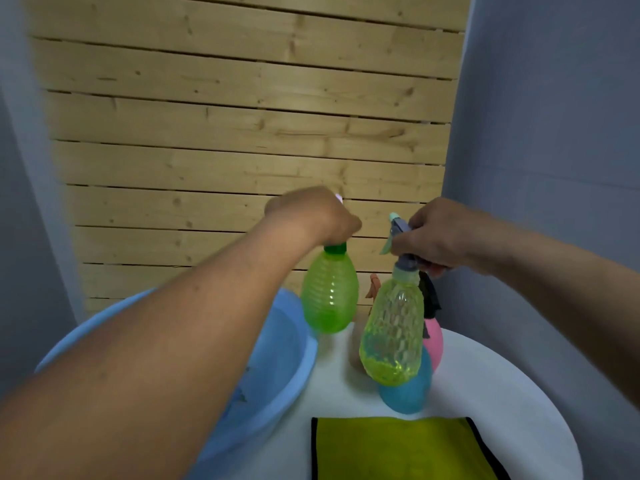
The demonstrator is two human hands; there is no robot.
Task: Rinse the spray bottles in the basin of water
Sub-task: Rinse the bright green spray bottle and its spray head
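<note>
My left hand (311, 216) grips the spray head of a green ribbed spray bottle (329, 292) and holds it in the air, just right of the blue basin (294, 375). My right hand (436, 237) grips the grey spray head of a yellow-green dimpled spray bottle (393, 337), lifted above the white table (485, 393). A blue bottle (408, 393) and a pink bottle (433, 341) stand on the table behind it, partly hidden. My left forearm covers much of the basin.
A yellow cloth with black edging (398, 448) lies at the table's near edge. An orange sprayer top (374, 289) shows behind the bottles. A wooden slatted wall (242, 133) stands behind, with grey walls on either side.
</note>
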